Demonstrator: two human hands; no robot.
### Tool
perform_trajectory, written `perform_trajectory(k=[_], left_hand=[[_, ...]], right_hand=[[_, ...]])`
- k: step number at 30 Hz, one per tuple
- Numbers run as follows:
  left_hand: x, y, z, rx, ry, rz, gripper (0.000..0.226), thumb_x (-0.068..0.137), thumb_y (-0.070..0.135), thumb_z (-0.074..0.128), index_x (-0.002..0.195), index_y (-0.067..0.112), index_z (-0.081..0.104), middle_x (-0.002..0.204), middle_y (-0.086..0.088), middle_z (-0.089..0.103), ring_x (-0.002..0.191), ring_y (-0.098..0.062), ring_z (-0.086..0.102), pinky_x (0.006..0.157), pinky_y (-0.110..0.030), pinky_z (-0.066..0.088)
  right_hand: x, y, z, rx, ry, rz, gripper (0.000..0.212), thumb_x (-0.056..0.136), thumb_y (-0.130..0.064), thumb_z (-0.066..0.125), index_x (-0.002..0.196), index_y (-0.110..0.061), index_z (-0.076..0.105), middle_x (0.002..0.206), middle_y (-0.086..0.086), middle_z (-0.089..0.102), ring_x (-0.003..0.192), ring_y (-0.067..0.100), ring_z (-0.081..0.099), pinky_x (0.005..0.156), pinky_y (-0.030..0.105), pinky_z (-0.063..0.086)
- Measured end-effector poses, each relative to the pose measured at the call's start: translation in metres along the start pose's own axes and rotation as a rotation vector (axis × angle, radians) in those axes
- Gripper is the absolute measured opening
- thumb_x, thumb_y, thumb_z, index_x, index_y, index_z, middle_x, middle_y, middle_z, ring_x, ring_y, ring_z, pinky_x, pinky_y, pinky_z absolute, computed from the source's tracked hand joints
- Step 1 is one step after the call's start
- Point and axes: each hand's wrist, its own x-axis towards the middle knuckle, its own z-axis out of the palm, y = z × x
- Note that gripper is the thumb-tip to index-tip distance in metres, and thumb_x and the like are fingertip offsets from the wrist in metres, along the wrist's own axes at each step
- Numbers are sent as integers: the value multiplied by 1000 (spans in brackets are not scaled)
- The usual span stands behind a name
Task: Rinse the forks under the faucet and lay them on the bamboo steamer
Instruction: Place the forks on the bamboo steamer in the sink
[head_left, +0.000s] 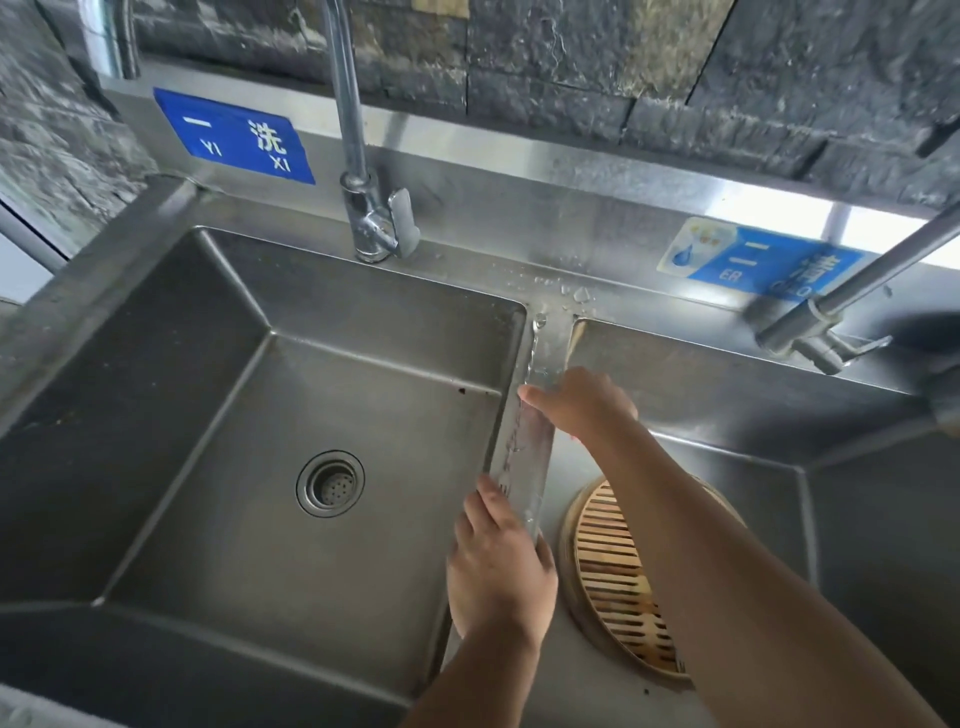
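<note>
My two hands rest on the wet steel divider (524, 452) between the two sink basins. My left hand (498, 566) lies at its near end, fingers curled over the left edge. Faint slotted marks at its fingertips may be fork tines; I cannot make out a fork for certain. My right hand (584, 408) is farther along, thumb pointing left on the ridge. Its fingers dip out of sight into the right basin. The round bamboo steamer (610, 587) sits in the right basin, partly under my right forearm, with no forks on its visible slats. No water runs from the faucet (358, 171).
The left basin (249, 415) is deep, with a drain strainer (330, 484) at its bottom. A second faucet (831, 306) reaches in from the right above the right basin. Water droplets and a thin trickle lie along the divider. Blue signs are fixed on the backsplash.
</note>
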Motion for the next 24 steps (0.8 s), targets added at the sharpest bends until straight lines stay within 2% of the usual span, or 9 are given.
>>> perform_trajectory(k=[4, 6, 9, 11, 13, 15, 17, 21, 24], left_hand=[[1, -1, 2, 0, -25, 1, 89, 64, 39, 74, 137, -3, 42, 108, -11, 59, 92, -26, 63, 70, -35, 58], [1, -2, 3, -2, -25, 3, 90, 63, 39, 74, 136, -3, 42, 107, -12, 59, 91, -26, 63, 68, -35, 58], [2, -3, 6, 11, -10, 15, 93, 62, 41, 76, 135, -3, 40, 105, -12, 59, 89, -26, 64, 66, -34, 58], [3, -3, 7, 26, -7, 12, 92, 61, 41, 76, 133, -4, 42, 104, -12, 59, 88, -27, 63, 65, -35, 58], [2, -2, 7, 41, -9, -1, 89, 61, 40, 76, 132, -5, 45, 102, -13, 60, 87, -28, 64, 64, -35, 57], [2, 0, 6, 52, 0, -6, 88, 64, 40, 74, 133, -5, 44, 103, -13, 59, 87, -29, 64, 63, -36, 57], [2, 1, 6, 56, 9, -14, 86, 66, 41, 72, 134, -4, 43, 106, -13, 59, 89, -30, 64, 64, -37, 57], [2, 2, 5, 100, 35, -25, 85, 75, 47, 62, 139, -1, 33, 116, -11, 56, 100, -27, 61, 70, -36, 56], [2, 4, 5, 107, 51, -49, 83, 80, 48, 58, 142, 2, 27, 122, -9, 52, 105, -27, 60, 71, -38, 55]], right_hand=[[4, 7, 2, 232, -96, 30, 53, 86, -58, 62, 94, -6, 64, 76, 11, 70, 63, 27, 69, 71, 35, 61], [5, 10, -1, 438, -206, 68, 38, 93, -39, 64, 85, -4, 56, 66, 13, 57, 47, 20, 49, 53, 25, 46], [7, 13, -5, 564, -261, 104, 31, 100, -14, 52, 71, -8, 43, 54, 9, 39, 42, 15, 32, 47, 20, 30], [7, 16, -6, 566, -227, 85, 33, 100, -6, 44, 68, -7, 43, 57, 12, 45, 41, 17, 38, 42, 19, 33], [2, 22, -3, 524, -189, 37, 32, 101, -8, 45, 70, -6, 50, 67, 16, 61, 46, 23, 55, 43, 23, 48], [1, 33, 2, 408, -106, -20, 27, 100, -12, 46, 78, -4, 60, 81, 19, 70, 61, 30, 68, 61, 36, 61], [2, 48, 7, 303, -48, -35, 25, 99, -16, 45, 93, -1, 65, 91, 18, 73, 78, 34, 72, 76, 42, 62], [3, 88, 23, 473, -154, -44, 24, 98, -13, 46, 81, -8, 62, 68, 8, 66, 44, 14, 62, 47, 23, 52], [5, 121, 37, 488, -203, -22, 26, 97, -7, 44, 74, -9, 57, 62, 7, 61, 38, 12, 57, 41, 22, 46]])
